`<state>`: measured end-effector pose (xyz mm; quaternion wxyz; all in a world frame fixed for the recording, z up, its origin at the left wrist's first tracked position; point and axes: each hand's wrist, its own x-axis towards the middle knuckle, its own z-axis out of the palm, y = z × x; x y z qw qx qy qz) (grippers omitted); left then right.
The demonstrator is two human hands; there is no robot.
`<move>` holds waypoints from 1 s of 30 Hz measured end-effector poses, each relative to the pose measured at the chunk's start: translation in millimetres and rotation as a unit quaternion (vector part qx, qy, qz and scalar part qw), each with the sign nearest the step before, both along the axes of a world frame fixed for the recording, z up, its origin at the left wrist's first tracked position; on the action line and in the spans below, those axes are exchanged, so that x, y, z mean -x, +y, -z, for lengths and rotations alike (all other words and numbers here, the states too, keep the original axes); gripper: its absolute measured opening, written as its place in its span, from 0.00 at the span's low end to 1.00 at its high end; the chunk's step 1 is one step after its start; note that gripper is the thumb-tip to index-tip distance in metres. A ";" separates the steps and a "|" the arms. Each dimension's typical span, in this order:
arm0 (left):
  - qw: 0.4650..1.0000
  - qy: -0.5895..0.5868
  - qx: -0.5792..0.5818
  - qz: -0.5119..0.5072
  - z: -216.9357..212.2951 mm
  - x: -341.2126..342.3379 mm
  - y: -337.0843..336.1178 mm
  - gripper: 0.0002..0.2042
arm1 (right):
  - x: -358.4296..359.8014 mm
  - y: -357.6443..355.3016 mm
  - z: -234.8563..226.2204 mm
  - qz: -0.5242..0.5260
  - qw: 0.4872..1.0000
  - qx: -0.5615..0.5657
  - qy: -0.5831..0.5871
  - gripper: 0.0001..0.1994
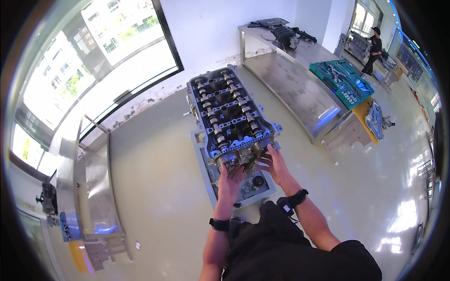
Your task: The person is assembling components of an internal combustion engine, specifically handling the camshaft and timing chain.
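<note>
Engine: directly ahead of both hands, long axis pointing away; the block [229, 114] has its top uncovered, exposing the left camshaft [212, 112] and right camshaft [240, 100].
Left hand [229, 180]: at the near left corner, beside the left sprocket [228, 158]; thumb apart from the fingers. Contact areas are hidden; whether it grips cannot be told.
Right hand [276, 166]: at the near right corner, below the right sprocket [266, 145]; fingers spread, thumb raised. Fingertip contact is not clear.
Timing chain [243, 144]: just beyond the hands, crossing the near end; its lower run cannot be made out.
Stand [201, 159]: beneath the engine and hands; middle covered by the engine, near edge partly by the left forearm.
Tool case [344, 84]: teal, open, well right of the hands on the surface [307, 51]; individual tools are too small to identify.
Far person [375, 49]: far right, beyond the case; hands indistinct.
</note>
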<state>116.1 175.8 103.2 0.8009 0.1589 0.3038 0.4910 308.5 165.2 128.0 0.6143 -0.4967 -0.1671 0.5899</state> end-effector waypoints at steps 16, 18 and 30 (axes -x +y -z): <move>0.992 0.006 0.030 -0.119 18.7 -11.8 15.5 0.33 | 7.6 23.9 14.2 0.110 0.960 0.037 0.253 0.30; 0.992 0.013 0.032 -0.125 19.3 -12.8 14.9 0.32 | 8.1 23.3 11.5 0.104 0.957 0.039 0.268 0.32; 0.982 0.070 0.018 -0.174 17.0 -20.2 14.8 0.26 | 9.8 24.5 8.0 0.124 0.947 0.059 0.291 0.33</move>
